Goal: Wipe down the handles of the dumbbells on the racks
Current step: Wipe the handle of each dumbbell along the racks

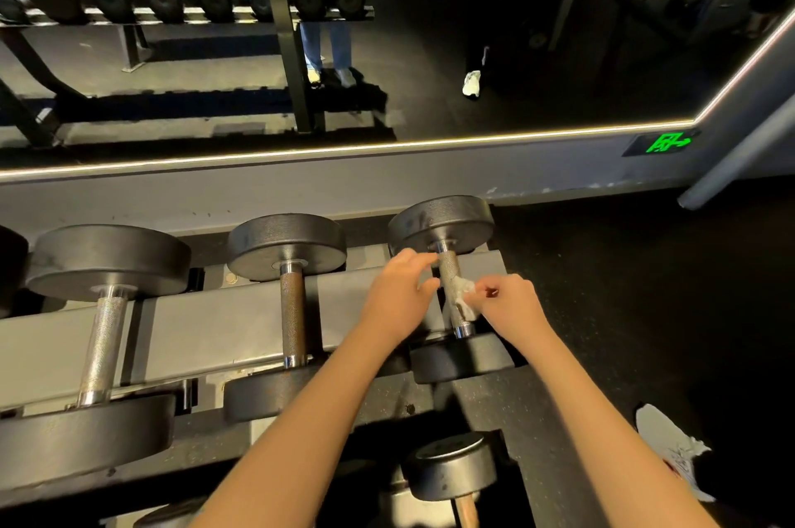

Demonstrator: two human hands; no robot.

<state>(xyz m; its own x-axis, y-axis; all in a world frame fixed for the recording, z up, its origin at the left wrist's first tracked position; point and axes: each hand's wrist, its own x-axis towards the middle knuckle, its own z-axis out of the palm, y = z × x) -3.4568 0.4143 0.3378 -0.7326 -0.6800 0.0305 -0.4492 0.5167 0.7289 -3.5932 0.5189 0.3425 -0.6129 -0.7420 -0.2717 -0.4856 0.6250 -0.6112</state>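
Three black dumbbells lie side by side on the grey rack point(215, 325). At the rack's right end is the rightmost dumbbell point(443, 222), with a knurled metal handle point(448, 269). A small white cloth point(465, 295) is wrapped against the right side of that handle. My right hand point(512, 303) pinches the cloth there. My left hand point(400, 291) reaches to the handle's left side, its fingers curled at the bar near the far head. The middle dumbbell point(292, 312) and the left dumbbell point(103, 338) lie untouched.
A mirror point(387, 32) behind the rack reflects more dumbbell racks and two standing people's legs. A lower shelf holds another dumbbell point(451, 467). Dark floor lies to the right, with my white shoe point(671, 450) on it. A green exit sign point(664, 142) glows on the wall base.
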